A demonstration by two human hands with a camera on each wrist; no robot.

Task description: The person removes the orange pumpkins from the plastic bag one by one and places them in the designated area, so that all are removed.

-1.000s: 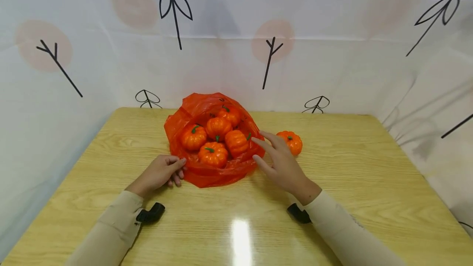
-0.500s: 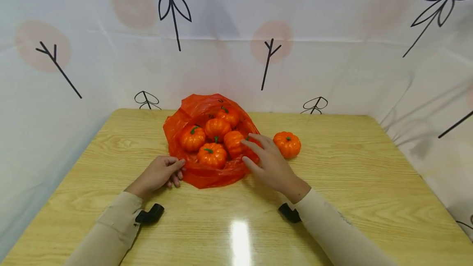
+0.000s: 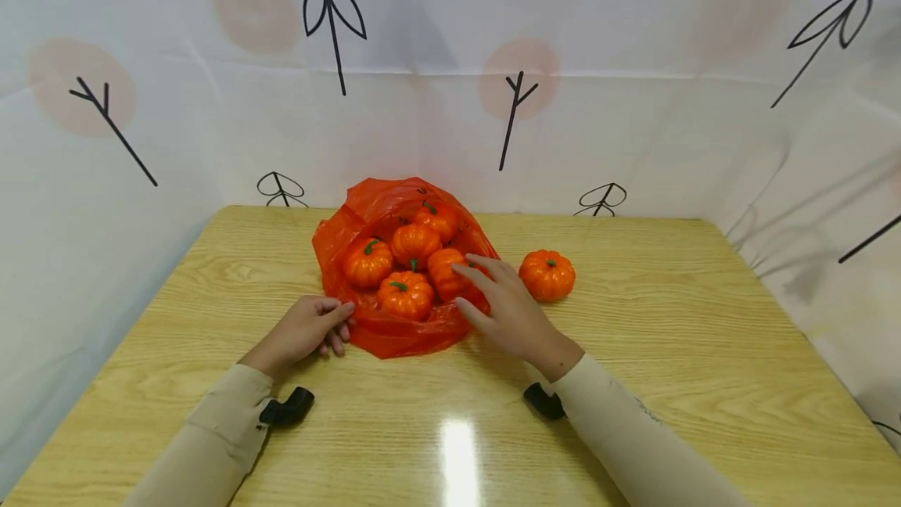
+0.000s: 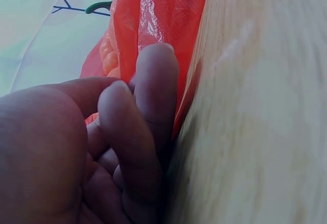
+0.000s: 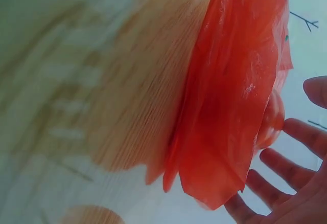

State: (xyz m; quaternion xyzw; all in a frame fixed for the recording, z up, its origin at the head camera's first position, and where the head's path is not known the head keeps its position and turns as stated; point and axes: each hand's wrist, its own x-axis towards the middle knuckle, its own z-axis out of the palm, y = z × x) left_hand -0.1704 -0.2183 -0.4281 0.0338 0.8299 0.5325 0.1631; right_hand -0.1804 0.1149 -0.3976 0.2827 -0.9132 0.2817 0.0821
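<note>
- Your left hand (image 3: pixel 303 331) pinches the near left edge of the red bag (image 3: pixel 408 341) between thumb and finger; the other fingers curl loosely below, close to the wooden table (image 3: pixel 373 444).
- Your right hand (image 3: pixel 517 315) has its fingers apart, holding nothing; it reaches over the bag's right edge, its fingertips by the rightmost pumpkin (image 3: pixel 446 272) inside; you cannot tell from these views whether they touch it.
- The bag sits on the table, its mouth spread wide towards you; five orange pumpkins (image 3: pixel 406 296) with green stems lie in it, bunched together.
- A loose pumpkin (image 3: pixel 547 276) rests on the table to the right of the bag, just beyond your right hand.
- Behind the table hangs a pale cloth (image 3: pixel 422 124); black plant drawings mark it.
</note>
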